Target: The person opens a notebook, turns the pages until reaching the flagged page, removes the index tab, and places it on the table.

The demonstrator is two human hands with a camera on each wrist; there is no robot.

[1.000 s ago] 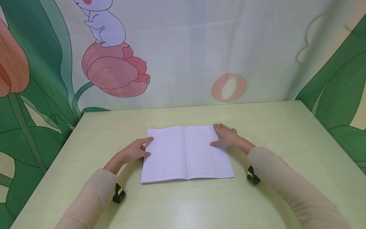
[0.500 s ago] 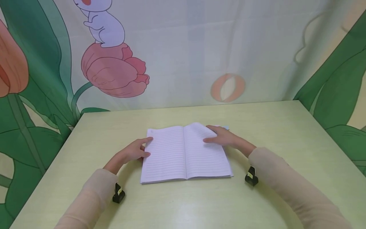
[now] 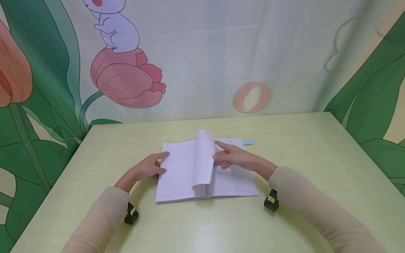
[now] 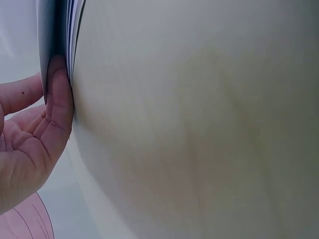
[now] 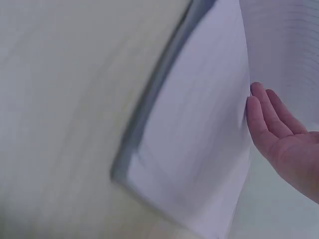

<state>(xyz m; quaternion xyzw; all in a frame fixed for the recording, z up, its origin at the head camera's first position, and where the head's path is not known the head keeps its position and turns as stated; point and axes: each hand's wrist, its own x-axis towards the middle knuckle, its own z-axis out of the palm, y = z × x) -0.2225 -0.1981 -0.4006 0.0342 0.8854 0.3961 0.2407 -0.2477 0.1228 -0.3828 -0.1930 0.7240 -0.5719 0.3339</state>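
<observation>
An open lined notebook [image 3: 234,184] lies on the table. One of its right-hand pages [image 3: 204,158] stands up and curls leftward near the centre fold. My left hand [image 3: 150,165] grips the left edge, with fingertips on top; in the left wrist view, fingers [image 4: 59,104] reach in among the leaves beside the thumb. Against the raised page's free edge, my right hand [image 3: 235,156] presses with extended fingertips. The right wrist view has that hand [image 5: 286,142] with nearly straight fingers touching the paper [image 5: 194,114].
A light blue tab [image 3: 248,142] sticks out at the notebook's upper right corner. Pale table top [image 3: 190,228] surrounds the notebook. Behind it hangs a printed cloth [image 3: 196,77] with flowers and a rabbit. Black devices [image 3: 271,200] are strapped at both wrists.
The right hand has moved from the notebook's upper right corner leftward, lifting a page and carrying it toward the fold. The blue tab has come into view. The left hand has stayed put.
</observation>
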